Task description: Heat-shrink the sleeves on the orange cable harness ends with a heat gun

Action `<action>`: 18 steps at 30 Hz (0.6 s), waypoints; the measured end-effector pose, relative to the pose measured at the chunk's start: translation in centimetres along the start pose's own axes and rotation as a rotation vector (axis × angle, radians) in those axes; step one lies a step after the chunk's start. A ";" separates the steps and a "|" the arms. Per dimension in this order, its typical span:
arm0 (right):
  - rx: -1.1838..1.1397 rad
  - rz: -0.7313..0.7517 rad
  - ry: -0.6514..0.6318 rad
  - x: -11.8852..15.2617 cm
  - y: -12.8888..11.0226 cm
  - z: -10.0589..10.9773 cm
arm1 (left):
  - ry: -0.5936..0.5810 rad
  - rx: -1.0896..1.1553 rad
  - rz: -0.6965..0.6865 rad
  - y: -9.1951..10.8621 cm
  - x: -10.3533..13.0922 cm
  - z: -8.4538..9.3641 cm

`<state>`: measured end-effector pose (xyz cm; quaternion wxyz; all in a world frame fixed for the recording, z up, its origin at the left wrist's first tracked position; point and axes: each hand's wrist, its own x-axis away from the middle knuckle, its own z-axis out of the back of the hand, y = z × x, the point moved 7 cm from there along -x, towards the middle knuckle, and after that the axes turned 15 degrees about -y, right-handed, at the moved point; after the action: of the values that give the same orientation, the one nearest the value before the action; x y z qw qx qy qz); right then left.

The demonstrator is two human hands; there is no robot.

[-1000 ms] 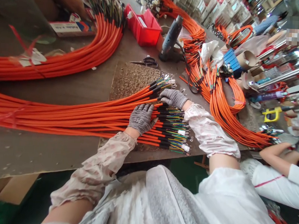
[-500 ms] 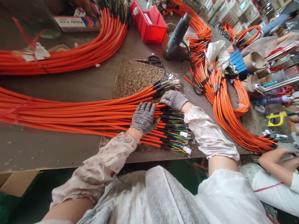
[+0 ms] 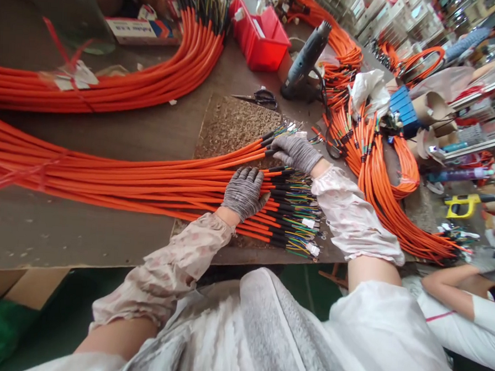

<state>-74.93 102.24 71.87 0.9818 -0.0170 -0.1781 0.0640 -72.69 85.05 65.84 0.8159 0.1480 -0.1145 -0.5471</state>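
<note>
A long bundle of orange cables [image 3: 148, 181] lies across the table, its black-sleeved ends and thin coloured wires fanned out over a rough brown board [image 3: 234, 126]. My left hand [image 3: 244, 193], in a grey glove, lies flat on the cables just behind the black sleeves, fingers spread a little. My right hand [image 3: 296, 151], also gloved, is at the ends of a few cables set apart at the far side; its fingertips touch their wire ends, and what they grip is too small to tell. White connectors [image 3: 313, 249] sit among the nearer wires.
Behind the board are scissors [image 3: 265, 98], a grey heat gun [image 3: 307, 61] and a red bin [image 3: 263, 39]. Another orange bundle [image 3: 153, 86] curves at the back left. More cables [image 3: 380, 181] lie at right, near a yellow-handled tool [image 3: 462, 207] and another person's arm [image 3: 450, 284].
My right hand has shifted slightly away from me, onto the wire ends of the separated cables. My left hand stays on the bundle. The whole view has shifted a little.
</note>
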 end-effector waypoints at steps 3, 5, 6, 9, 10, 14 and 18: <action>-0.028 0.034 -0.043 0.3 0.8 0.0 | 0.002 0.011 0.012 -0.1 0.0 0.1; -0.043 0.037 -0.075 0.1 1.3 -0.3 | -0.005 0.014 0.013 0.0 0.0 0.0; -0.055 0.042 -0.076 0.1 1.5 -0.3 | -0.009 0.015 0.011 0.0 0.0 0.0; -0.093 0.081 -0.082 0.0 1.2 0.0 | -0.009 0.018 0.004 0.0 0.0 -0.1; -0.091 0.083 -0.094 0.1 0.8 0.2 | -0.008 0.019 0.005 0.0 0.0 -0.2; 0.103 -0.088 -0.125 0.7 -1.0 1.2 | -0.003 0.034 0.002 -0.1 0.0 -0.3; 0.230 -0.241 -0.132 1.0 -1.8 0.4 | 0.016 0.062 0.014 -0.2 0.2 0.0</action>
<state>-73.94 100.56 72.65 0.9640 0.1212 -0.2344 -0.0334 -72.82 84.83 65.79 0.8156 0.1766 -0.1260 -0.5364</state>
